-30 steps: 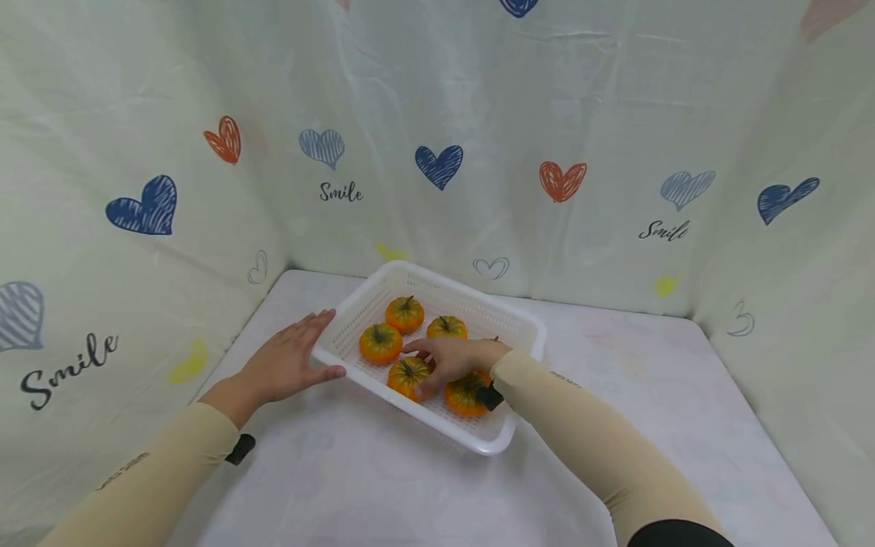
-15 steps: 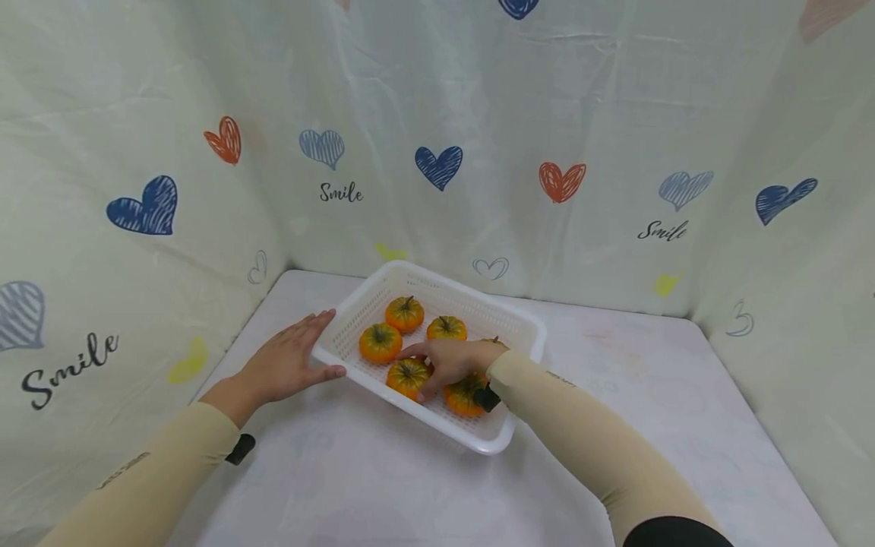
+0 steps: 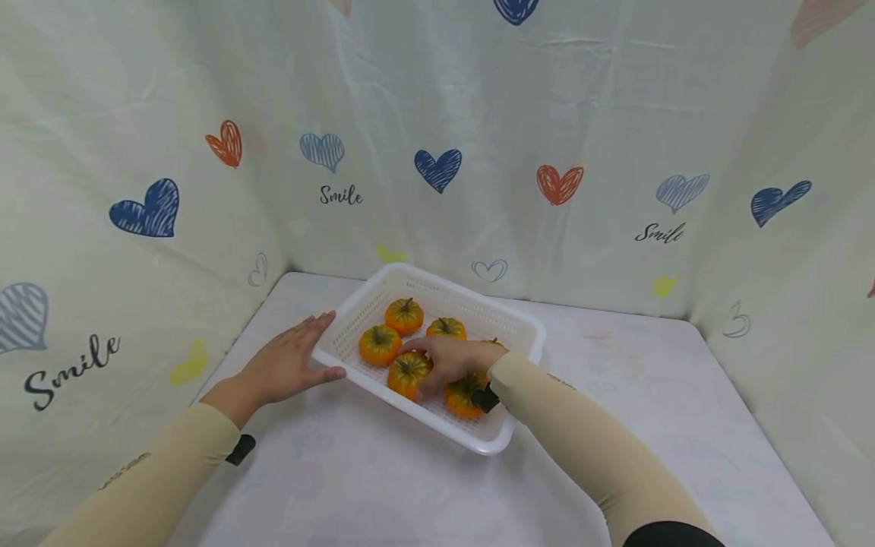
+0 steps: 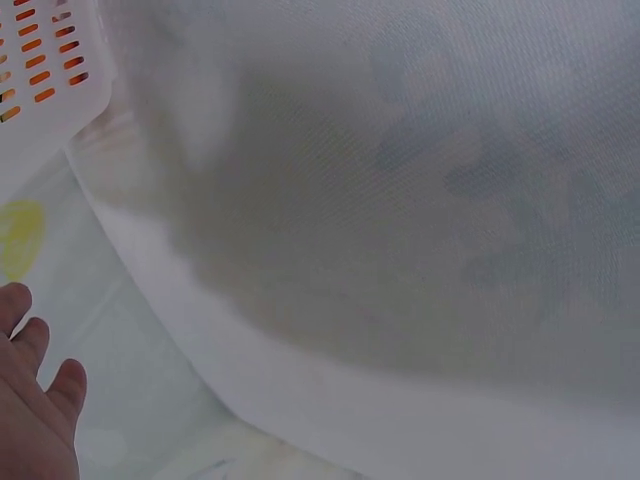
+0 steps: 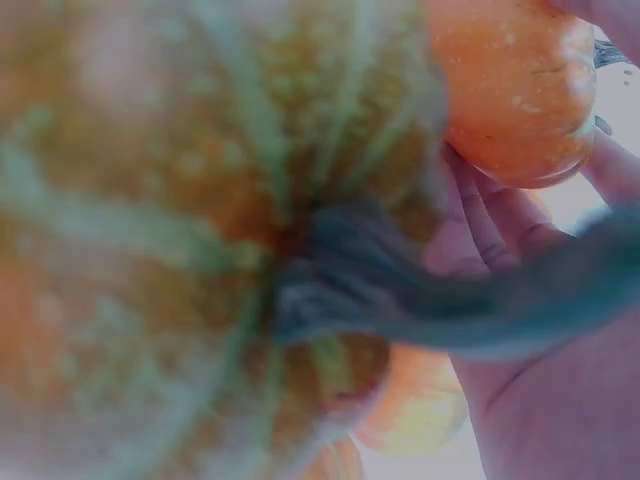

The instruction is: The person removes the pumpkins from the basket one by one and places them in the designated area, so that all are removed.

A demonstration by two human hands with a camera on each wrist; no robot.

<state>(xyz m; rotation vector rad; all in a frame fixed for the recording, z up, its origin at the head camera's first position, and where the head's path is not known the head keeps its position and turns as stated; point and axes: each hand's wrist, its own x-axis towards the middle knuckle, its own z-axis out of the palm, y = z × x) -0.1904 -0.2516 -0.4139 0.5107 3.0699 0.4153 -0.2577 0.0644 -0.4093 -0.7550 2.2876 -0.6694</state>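
Note:
A white perforated plastic basket point(image 3: 526, 325) holds several small orange pumpkins with green streaks. My right hand point(image 3: 451, 358) reaches into it, thumb and fingers curled round the front pumpkin point(image 3: 406, 374). In the right wrist view, that pumpkin point(image 5: 520, 90) sits between the fingers and thumb, while another pumpkin point(image 5: 150, 240) with a thick stem fills the near left, blurred. My left hand point(image 3: 283, 363) lies at the basket's left end, fingers extended, fingertips and thumb by the rim. The left wrist view catches only part of the left hand point(image 4: 35, 400) and a basket corner point(image 4: 60, 90).
Other pumpkins sit at the left point(image 3: 380, 346), back left point(image 3: 404, 316), back middle point(image 3: 446, 327) and right front point(image 3: 463, 396); one more is mostly hidden behind the right wrist. The white table point(image 3: 355, 471) meets a printed curtain point(image 3: 492, 91) behind and at the sides.
The front pumpkin has tilted and risen slightly in the right hand's grip. The left hand and the basket stay where they were; the head view has shifted very slightly.

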